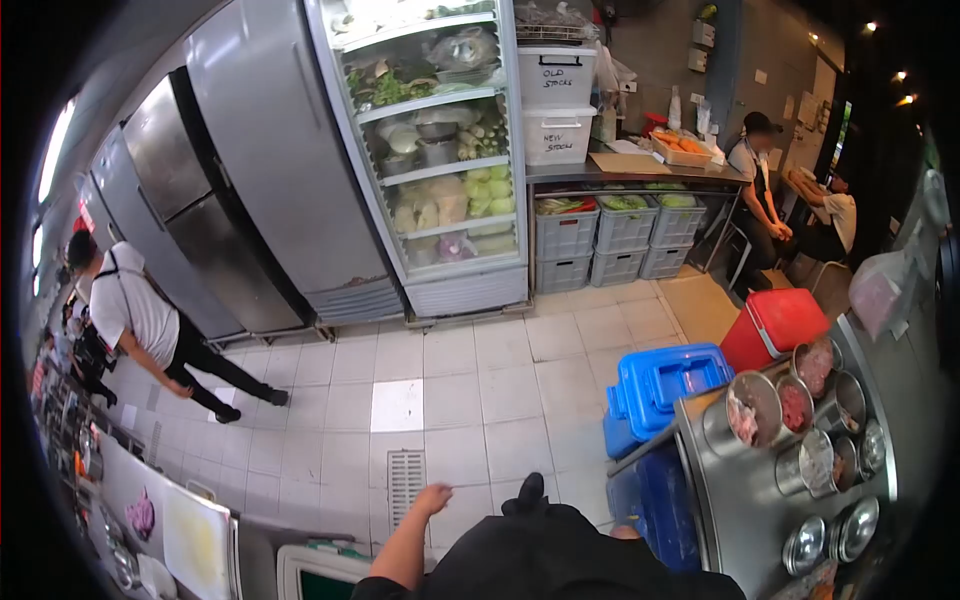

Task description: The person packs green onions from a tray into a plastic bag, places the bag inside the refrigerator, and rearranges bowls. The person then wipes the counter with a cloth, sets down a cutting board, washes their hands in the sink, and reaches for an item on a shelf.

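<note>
Crossing the tiled floor on foot appears to be the step in hand; no handling shows. Clock directions are from view centre, with 12 at the top.

Left hand [434,498], between 6 and 7 o'clock: loosely curled, partly open, nothing visible in it. It hangs above the floor beside the drain grate [406,485], its nearest item. Right hand [625,532], near 5 o'clock: only a sliver of skin shows; opening and contents cannot be told. Nearest to it is the lower blue tub [655,510], also near 5, beside the steel desk [738,495].

In judgement, any pick-up calls for turning toward the chosen item and opening the fingers wider.
</note>
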Tool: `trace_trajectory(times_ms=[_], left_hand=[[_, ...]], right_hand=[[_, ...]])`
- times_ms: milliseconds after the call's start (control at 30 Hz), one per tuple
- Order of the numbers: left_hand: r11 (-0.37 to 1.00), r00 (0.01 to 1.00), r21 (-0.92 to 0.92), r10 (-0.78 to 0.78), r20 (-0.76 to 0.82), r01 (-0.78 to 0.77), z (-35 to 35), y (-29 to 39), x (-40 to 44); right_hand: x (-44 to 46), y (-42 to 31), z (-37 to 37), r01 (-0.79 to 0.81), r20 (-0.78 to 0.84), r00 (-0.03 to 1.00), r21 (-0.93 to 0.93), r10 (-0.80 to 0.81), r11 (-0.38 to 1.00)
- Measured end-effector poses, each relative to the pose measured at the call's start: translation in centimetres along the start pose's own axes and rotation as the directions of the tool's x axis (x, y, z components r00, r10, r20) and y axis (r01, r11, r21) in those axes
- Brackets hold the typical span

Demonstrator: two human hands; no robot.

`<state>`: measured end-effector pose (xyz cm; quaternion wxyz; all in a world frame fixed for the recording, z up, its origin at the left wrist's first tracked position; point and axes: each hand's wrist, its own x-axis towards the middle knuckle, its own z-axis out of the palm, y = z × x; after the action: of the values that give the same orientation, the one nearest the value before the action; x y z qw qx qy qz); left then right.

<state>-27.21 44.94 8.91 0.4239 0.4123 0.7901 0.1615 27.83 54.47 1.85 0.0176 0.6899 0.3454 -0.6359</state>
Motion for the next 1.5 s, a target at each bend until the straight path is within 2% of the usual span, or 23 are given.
trace_trajectory(times_ms=[67, 100, 133, 167, 233, 300, 333, 500, 700, 767, 833, 900, 967, 1033, 1067, 1133, 1233, 1300, 1367, 1400, 1433, 1467, 1500], left_hand=[[0.973, 0.993, 0.207, -0.113, 0.045, 0.102, -1.1, -2.5, 0.0], [0.891, 0.989, 0.454, -0.064, 0.135, -0.004, -1.0, -6.2, 1.2], [0.885, 0.952, 0.441, -0.248, 0.177, 0.148, -2.2, -5.5, -0.4], [0.895, 0.868, 0.373, -0.373, 0.327, 0.243, -1.8, -8.0, 0.3], [0.848, 0.837, 0.243, -0.517, 0.179, 0.471, -5.3, -2.1, -4.2], [0.847, 0.825, 0.055, -0.529, 0.199, 0.530, -5.3, -3.0, -4.3], [0.828, 0.811, -0.013, -0.545, 0.214, 0.560, -5.5, -2.7, -3.6], [0.795, 0.769, -0.113, -0.525, 0.364, 0.596, -5.8, 1.6, 7.5], [0.890, 0.768, -0.018, -0.383, 0.513, 0.456, -10.4, 6.5, 29.7], [0.912, 0.761, 0.008, -0.347, 0.548, 0.411, -13.7, 8.9, 38.7], [0.948, 0.784, 0.052, -0.289, 0.549, 0.313, -17.5, 12.4, 47.5], [0.983, 0.856, 0.183, -0.118, 0.503, 0.029, -21.2, 17.7, 55.2], [0.953, 0.865, 0.303, -0.147, 0.481, -0.007, -24.8, 21.1, 63.4], [0.967, 0.949, 0.177, -0.222, 0.224, 0.184, -26.8, 28.0, 68.6], [0.965, 0.950, 0.195, -0.217, 0.224, 0.174, -27.4, 31.7, 69.9], [0.998, 0.998, -0.059, 0.005, 0.057, -0.001, -27.3, 38.4, 71.9], [1.000, 0.990, -0.017, 0.027, 0.136, -0.025, -24.0, 44.4, 75.7], [0.977, 0.926, 0.071, 0.167, 0.339, -0.202, -20.6, 44.3, 79.1], [0.781, 0.773, 0.285, 0.359, 0.524, -0.555, -17.6, 44.1, 80.2], [0.640, 0.633, 0.325, 0.334, 0.699, -0.696, -16.4, 45.0, 80.0], [0.816, 0.698, 0.417, -0.024, 0.716, -0.400, -15.4, 47.2, 78.3], [0.823, 0.530, 0.072, 0.293, 0.796, -0.563, -15.7, 47.1, 77.3], [0.885, 0.549, 0.095, 0.195, 0.813, -0.455, -15.4, 48.1, 76.0]], right_hand=[[3.7, -5.8, -0.2, 0.037, 0.018, 0.999, -0.018, -0.037, 0.999], [5.4, -9.0, -0.1, 0.066, 0.026, 0.998, -0.033, -0.066, 0.997], [7.3, -12.6, -0.3, 0.105, 0.034, 0.994, -0.053, -0.103, 0.993], [9.0, -16.6, -0.2, 0.157, 0.046, 0.987, -0.091, -0.153, 0.983], [11.9, -24.8, -0.9, 0.280, 0.099, 0.959, -0.177, -0.266, 0.943], [14.4, -32.5, -1.4, 0.344, 0.157, 0.938, -0.290, -0.311, 0.893], [13.9, -36.3, -1.5, 0.390, 0.140, 0.920, -0.232, -0.366, 0.891], [12.7, -50.1, -2.0, 0.508, 0.100, 0.861, -0.165, -0.498, 0.845], [17.6, -54.7, -5.2, 0.450, 0.046, 0.893, -0.083, -0.447, 0.889], [18.7, -54.2, -6.8, 0.303, -0.018, 0.952, -0.069, -0.305, 0.950], [18.7, -54.2, -8.2, 0.264, -0.069, 0.962, 0.006, -0.262, 0.965], [18.1, -55.1, -10.0, 0.227, -0.113, 0.969, 0.073, -0.218, 0.971], [17.5, -55.8, -11.0, 0.211, -0.236, 0.958, 0.214, -0.159, 0.954], [18.2, -56.4, -12.5, 0.244, -0.263, 0.951, 0.324, -0.160, 0.914], [18.9, -56.9, -13.2, 0.282, -0.292, 0.942, 0.412, -0.168, 0.867], [20.6, -58.1, -15.3, 0.279, -0.300, 0.943, 0.467, -0.147, 0.839], [23.8, -60.4, -18.8, 0.264, -0.296, 0.948, 0.531, -0.116, 0.805], [26.4, -62.5, -21.9, 0.264, -0.287, 0.951, 0.553, -0.117, 0.790], [29.2, -64.9, -25.9, 0.275, -0.344, 0.934, 0.513, -0.099, 0.813], [30.4, -65.8, -28.1, 0.276, -0.339, 0.935, 0.518, -0.102, 0.810], [31.5, -66.8, -30.4, 0.427, -0.463, 0.828, 0.154, -0.316, 0.891], [32.6, -67.9, -32.6, 0.495, -0.489, 0.682, -0.238, -0.544, 0.836], [34.1, -69.6, -35.0, 0.502, -0.491, 0.677, -0.235, -0.548, 0.832]])
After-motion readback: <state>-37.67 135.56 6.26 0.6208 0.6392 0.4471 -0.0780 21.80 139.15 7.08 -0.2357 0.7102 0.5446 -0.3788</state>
